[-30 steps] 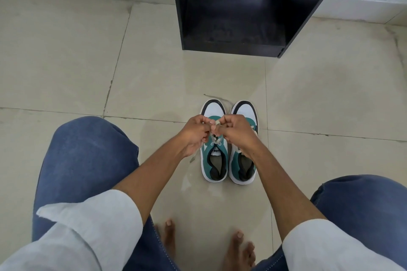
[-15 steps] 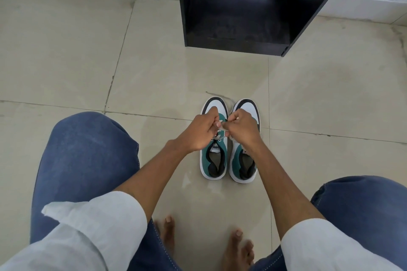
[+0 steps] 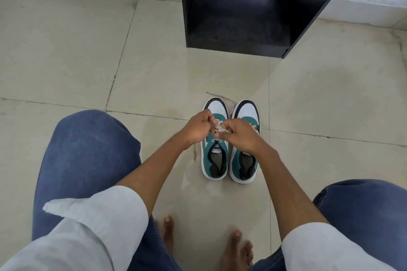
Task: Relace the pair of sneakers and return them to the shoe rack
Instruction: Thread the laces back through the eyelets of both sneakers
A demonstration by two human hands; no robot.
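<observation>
Two teal, white and black sneakers stand side by side on the tiled floor, toes pointing away from me: the left sneaker (image 3: 214, 160) and the right sneaker (image 3: 245, 167). Both my hands work over the left sneaker's lacing. My left hand (image 3: 196, 127) pinches one end of its cream lace (image 3: 221, 130). My right hand (image 3: 240, 135) pinches the other end and also covers part of the right sneaker's laces. The black shoe rack (image 3: 253, 9) stands against the wall beyond the shoes, its lower shelf bare.
My knees in blue jeans flank the shoes at left (image 3: 88, 156) and right (image 3: 363, 209). My bare feet (image 3: 235, 248) rest on the floor just below the sneakers. Beige tiles stretch between the sneakers and the rack.
My hands have drawn slightly apart, showing a short stretch of lace between them. The camera has tilted a little, so the rack sits lower in view.
</observation>
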